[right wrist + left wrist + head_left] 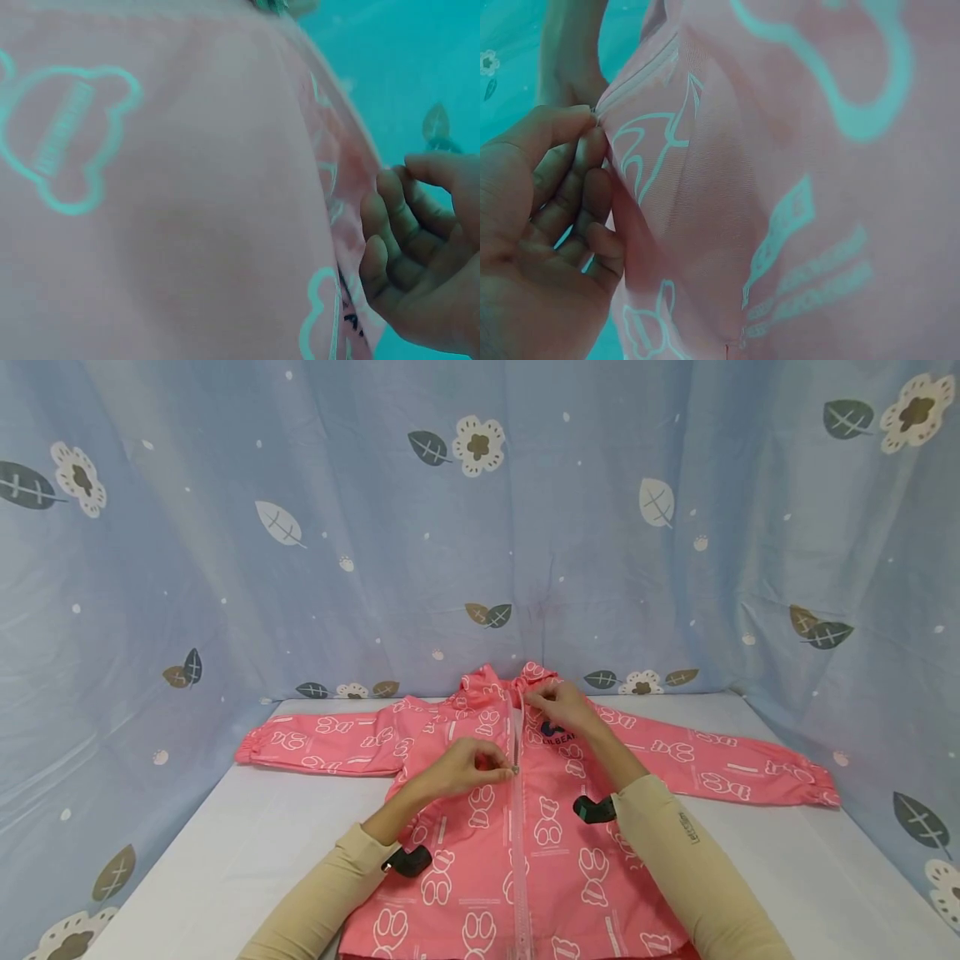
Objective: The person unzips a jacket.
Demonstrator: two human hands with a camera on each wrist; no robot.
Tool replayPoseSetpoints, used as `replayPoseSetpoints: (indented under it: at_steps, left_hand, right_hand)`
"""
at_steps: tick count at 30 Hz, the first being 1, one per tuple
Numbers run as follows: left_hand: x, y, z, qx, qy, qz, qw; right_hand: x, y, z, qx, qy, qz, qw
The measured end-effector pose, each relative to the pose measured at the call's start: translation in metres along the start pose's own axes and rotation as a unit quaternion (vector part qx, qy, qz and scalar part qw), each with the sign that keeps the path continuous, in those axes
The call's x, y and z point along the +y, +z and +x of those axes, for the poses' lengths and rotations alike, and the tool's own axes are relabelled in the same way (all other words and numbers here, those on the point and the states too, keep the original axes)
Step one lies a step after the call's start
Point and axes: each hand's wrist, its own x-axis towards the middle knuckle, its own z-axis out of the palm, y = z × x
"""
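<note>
A pink child's jacket (465, 877) with white bear outlines lies front up, its sleeves spread to both sides. Its front zipper is joined from the hem to about chest height and parted above that. My left hand (465, 768) pinches the zipper pull (515, 769) between thumb and index finger; the left wrist view shows the fingertips at the zipper edge (598, 112). Higher up, my right hand (562, 703) pinches the loose front edge just below the collar (536, 672). In the right wrist view, its thumb and index fingertips (411, 160) meet at the fabric edge.
The jacket rests on a white table (225, 852). Blue curtains (360, 527) with flowers and leaves enclose the back and sides. Sleeves (720, 768) reach toward both table edges. Dark wrist devices (408, 862) sit by both forearms, close over the jacket.
</note>
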Motion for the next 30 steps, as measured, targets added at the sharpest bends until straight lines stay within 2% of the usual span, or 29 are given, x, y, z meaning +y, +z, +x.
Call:
replayPoseSetpoints:
  at_steps: [5, 10, 13, 15, 21, 26, 30]
  left_hand:
    - [0.000, -0.001, 0.000, 0.000, 0.001, 0.000, 1.0000]
    - [-0.001, -0.003, 0.000, -0.004, 0.001, 0.003, 1.0000]
    - [-0.002, -0.003, 0.000, -0.006, 0.007, 0.002, 1.0000]
    - [-0.002, -0.003, -0.001, -0.007, 0.010, 0.002, 0.9999]
    - [-0.002, -0.003, 0.000, -0.007, 0.010, 0.001, 0.9999]
    - [-0.002, -0.001, 0.000, -0.009, 0.010, 0.000, 0.9999]
    - [-0.001, -0.001, 0.000, -0.005, 0.009, 0.004, 0.9999]
  right_hand:
    - [-0.012, 0.006, -0.020, -0.028, -0.054, -0.028, 0.9978]
    - [-0.015, 0.010, -0.035, -0.048, -0.097, -0.035, 0.9935]
    - [-0.014, 0.009, -0.043, -0.075, -0.124, -0.039, 0.9887]
    - [-0.012, 0.009, -0.047, -0.101, -0.133, -0.035, 0.9854]
    - [-0.005, 0.006, -0.055, -0.177, -0.120, -0.005, 0.9769]
    - [-0.001, 0.002, -0.058, -0.214, -0.145, -0.001, 0.9660]
    - [0.000, 0.000, -0.059, -0.226, -0.161, -0.004, 0.9606]
